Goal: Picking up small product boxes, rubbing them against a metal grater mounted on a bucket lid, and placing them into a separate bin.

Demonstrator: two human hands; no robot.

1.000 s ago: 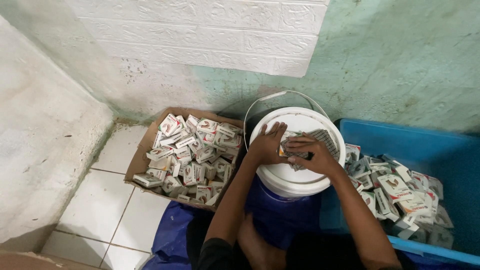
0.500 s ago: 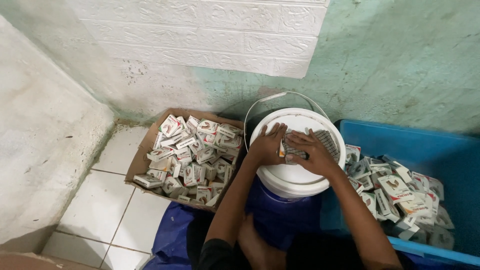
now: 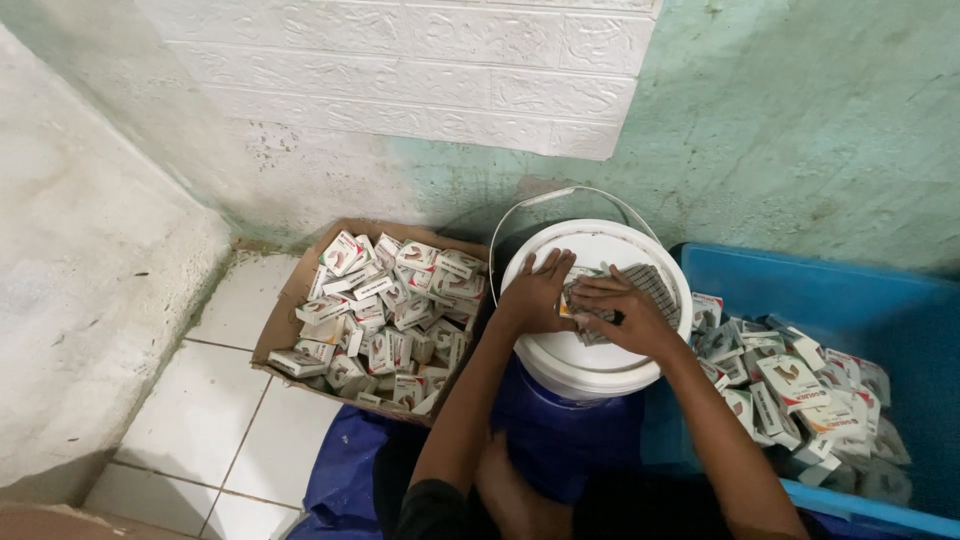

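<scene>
Now my left hand (image 3: 535, 292) and right hand (image 3: 622, 312) press, fingers spread flat, on a grey patterned sheet (image 3: 648, 279), perhaps blister strips, atop the white bucket lid (image 3: 590, 355); small white-and-red cartons fill the cardboard tray (image 3: 275, 325) and blue bin (image 3: 860, 290).

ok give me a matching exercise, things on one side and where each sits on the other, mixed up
Things:
1. cardboard box of small cartons
2. blue tub of small cartons
3. white bucket lid
4. grey patterned sheet

Places:
a. under both hands, on the lid
b. left of the bucket, on the tiled floor
c. right of the bucket
d. in the middle, on top of the bucket, under the left hand and right hand

Pairs: 1-b, 2-c, 3-d, 4-a
</scene>
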